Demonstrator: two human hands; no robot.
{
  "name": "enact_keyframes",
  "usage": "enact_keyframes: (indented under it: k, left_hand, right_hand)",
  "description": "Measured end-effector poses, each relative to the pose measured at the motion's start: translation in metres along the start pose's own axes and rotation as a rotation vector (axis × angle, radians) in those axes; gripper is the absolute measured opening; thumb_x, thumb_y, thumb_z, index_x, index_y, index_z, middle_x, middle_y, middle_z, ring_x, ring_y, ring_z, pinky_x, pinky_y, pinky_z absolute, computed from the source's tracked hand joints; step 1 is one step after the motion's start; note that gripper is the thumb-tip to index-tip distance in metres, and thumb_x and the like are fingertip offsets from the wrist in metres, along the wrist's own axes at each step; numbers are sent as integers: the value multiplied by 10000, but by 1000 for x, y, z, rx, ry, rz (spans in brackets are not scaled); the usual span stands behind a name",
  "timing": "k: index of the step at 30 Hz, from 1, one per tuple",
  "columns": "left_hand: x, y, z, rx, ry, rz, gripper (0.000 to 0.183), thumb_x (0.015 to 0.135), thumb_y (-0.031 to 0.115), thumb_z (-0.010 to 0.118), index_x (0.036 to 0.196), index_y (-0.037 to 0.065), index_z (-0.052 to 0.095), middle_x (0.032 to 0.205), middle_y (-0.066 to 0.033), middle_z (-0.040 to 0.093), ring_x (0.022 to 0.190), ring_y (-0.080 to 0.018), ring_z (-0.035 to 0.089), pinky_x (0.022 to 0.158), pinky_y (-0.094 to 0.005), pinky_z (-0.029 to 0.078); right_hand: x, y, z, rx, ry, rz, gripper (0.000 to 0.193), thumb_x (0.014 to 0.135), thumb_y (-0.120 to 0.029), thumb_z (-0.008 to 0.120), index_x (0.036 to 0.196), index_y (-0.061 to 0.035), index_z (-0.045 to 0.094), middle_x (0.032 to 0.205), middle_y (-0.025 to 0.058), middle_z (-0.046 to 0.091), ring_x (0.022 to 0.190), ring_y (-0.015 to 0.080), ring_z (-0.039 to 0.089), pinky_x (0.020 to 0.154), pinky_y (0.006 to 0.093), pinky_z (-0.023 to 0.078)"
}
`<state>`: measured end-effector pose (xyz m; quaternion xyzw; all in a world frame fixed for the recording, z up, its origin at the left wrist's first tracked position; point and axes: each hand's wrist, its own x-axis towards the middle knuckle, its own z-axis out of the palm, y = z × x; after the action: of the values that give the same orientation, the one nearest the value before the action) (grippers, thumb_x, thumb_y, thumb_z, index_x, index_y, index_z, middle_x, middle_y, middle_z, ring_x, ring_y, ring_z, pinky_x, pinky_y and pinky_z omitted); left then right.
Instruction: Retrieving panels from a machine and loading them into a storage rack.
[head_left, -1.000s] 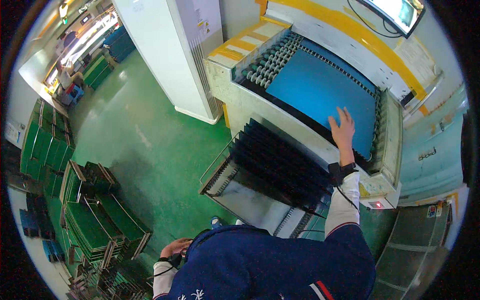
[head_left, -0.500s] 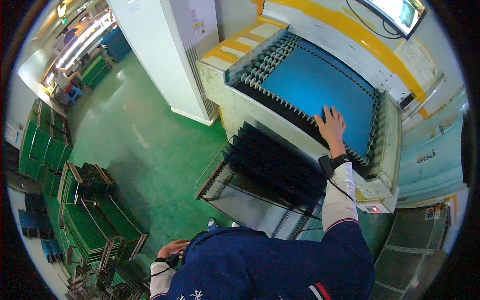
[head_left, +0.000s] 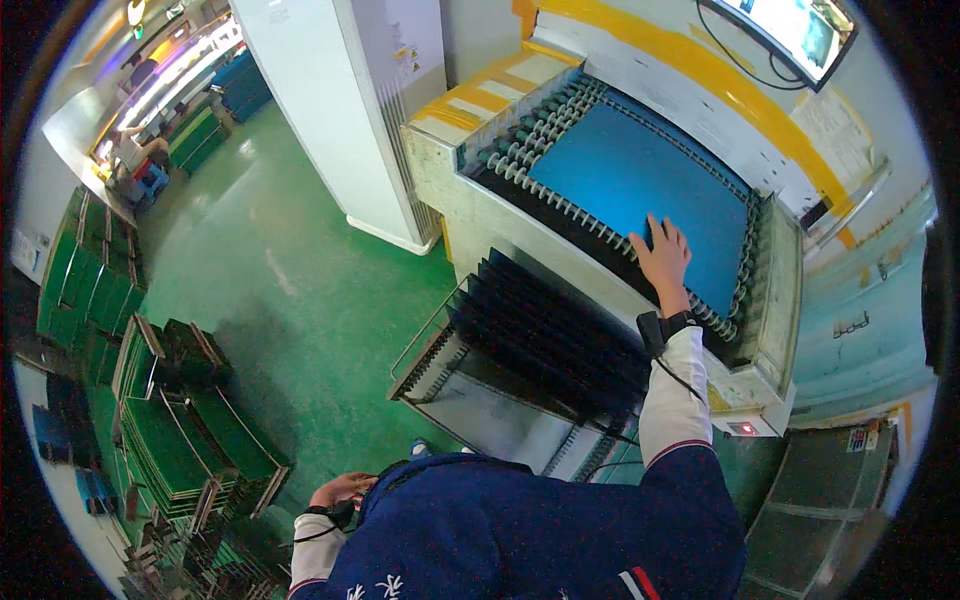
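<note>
A flat blue panel (head_left: 640,165) lies on the rollers (head_left: 540,135) of a pale conveyor machine at the upper right. My right hand (head_left: 664,258) rests over the panel's near edge with its fingers spread, seemingly touching it and gripping nothing. Below the machine stands a slotted rack (head_left: 430,368) with several dark panels (head_left: 545,325) upright in a row. My left hand (head_left: 343,488) is low beside my body, at the edge of my dark blue jacket. Its fingers are mostly hidden, so whether it holds anything does not show.
A white cabinet (head_left: 335,110) stands left of the machine. Racks of green panels (head_left: 205,440) line the left on a green floor (head_left: 300,260). A screen (head_left: 800,35) hangs at the upper right. A dark mesh panel (head_left: 825,490) leans lower right. A person (head_left: 135,150) sits far left.
The view has shifted slightly, and the seated person at the far left shows more plainly. My right hand stays spread over the blue panel; my left hand has barely moved.
</note>
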<state>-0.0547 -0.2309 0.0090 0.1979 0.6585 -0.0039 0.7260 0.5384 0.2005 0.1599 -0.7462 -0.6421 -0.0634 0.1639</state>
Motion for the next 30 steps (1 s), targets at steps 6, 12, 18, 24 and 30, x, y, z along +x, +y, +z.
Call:
enact_keyframes:
  k: [6, 12, 18, 24, 30]
  left_hand:
    - [-6, -15, 6, -225, -14, 82, 490, 906, 339, 596, 1282, 38, 505, 1044, -45, 649, 802, -150, 610, 646, -289, 469]
    - [9, -26, -14, 312, 148, 467, 484, 835, 462, 623, 1115, 70, 662, 1134, -101, 641, 1057, -192, 568, 918, -327, 438]
    - [25, -38, -11, 189, 140, 178, 649, 800, 591, 617, 1180, 65, 600, 1095, -81, 621, 864, -211, 596, 736, -358, 501]
    - [39, -55, -16, 348, 186, 135, 744, 743, 681, 598, 1188, 85, 607, 1129, -92, 621, 988, -237, 583, 841, -403, 468]
    - [28, -40, -11, 211, 114, 115, 704, 740, 676, 607, 1154, 108, 640, 1122, -77, 639, 1022, -239, 575, 856, -404, 451]
  right_hand:
    - [11, -10, 9, -79, 82, -93, 567, 833, -526, 577, 1298, -204, 526, 1343, 146, 479, 1218, 343, 454, 990, 493, 362]
    - [20, 45, 28, 47, 121, -329, 554, 882, -449, 569, 1239, -25, 556, 1225, 201, 569, 1125, 359, 535, 976, 410, 403]
    - [22, 19, 32, 66, 233, -377, 495, 905, -405, 564, 1250, -50, 549, 1266, 186, 537, 1174, 330, 498, 967, 402, 397]
    - [-125, -102, -59, 819, -541, -437, 317, 922, -144, 545, 1207, -6, 570, 1148, 135, 615, 1017, 208, 579, 905, 316, 442]
    - [-250, -140, -48, 782, -793, -413, 361, 829, -61, 626, 1186, -19, 586, 1049, 129, 639, 897, 206, 602, 819, 312, 474]
